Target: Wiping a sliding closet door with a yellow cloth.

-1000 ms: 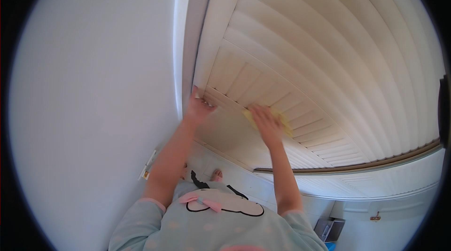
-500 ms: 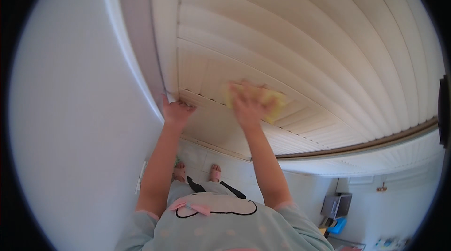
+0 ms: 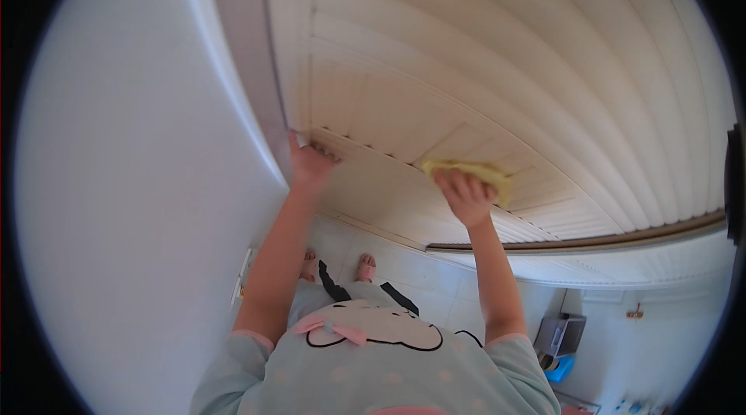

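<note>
A yellow cloth (image 3: 501, 179) lies against the lower panel of a cream slatted door (image 3: 497, 50). My right hand (image 3: 468, 196) grips it, fingers bent over its near edge. Further left, my left hand (image 3: 312, 165) rests against the door's edge beside the frame. Its thumb points up and apart from the fingers, which lean on the panel with nothing in them. The fingertips of the left hand are partly hidden.
A white wall (image 3: 140, 182) rises close on my left. Below the door are a dark floor-level track (image 3: 606, 245) and pale floor tiles (image 3: 435, 302). At the lower right stand a grey box-shaped thing (image 3: 561, 335) and something blue (image 3: 561, 369).
My right hand has moved right along the panel with the yellow cloth, its fingers now more bent over it. The left hand stays at the door's edge. The whole view has shifted slightly.
</note>
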### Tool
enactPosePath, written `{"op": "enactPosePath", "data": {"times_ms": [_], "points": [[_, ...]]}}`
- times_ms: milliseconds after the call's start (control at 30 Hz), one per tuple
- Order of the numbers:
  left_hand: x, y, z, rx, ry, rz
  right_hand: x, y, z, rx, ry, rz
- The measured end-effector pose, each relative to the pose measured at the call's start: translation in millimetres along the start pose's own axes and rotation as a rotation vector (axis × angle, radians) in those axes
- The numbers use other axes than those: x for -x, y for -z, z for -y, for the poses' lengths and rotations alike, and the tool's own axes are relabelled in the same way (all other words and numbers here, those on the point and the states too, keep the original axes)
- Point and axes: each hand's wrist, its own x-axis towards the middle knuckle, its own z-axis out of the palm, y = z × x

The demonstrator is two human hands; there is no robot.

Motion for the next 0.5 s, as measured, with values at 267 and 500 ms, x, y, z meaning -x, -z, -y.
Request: {"op": "enactPosePath", "data": {"times_ms": [267, 500], "points": [[3.2, 14.6, 5.0, 0.063, 0.037, -0.012, -84.7, -18.0, 59.1, -0.192, 0.384, 0.288], [30.1, 18.6, 35.8, -0.051, -0.045, -0.054, -133.6, -51.7, 117.9, -0.217, 0.617, 0.391]]}}
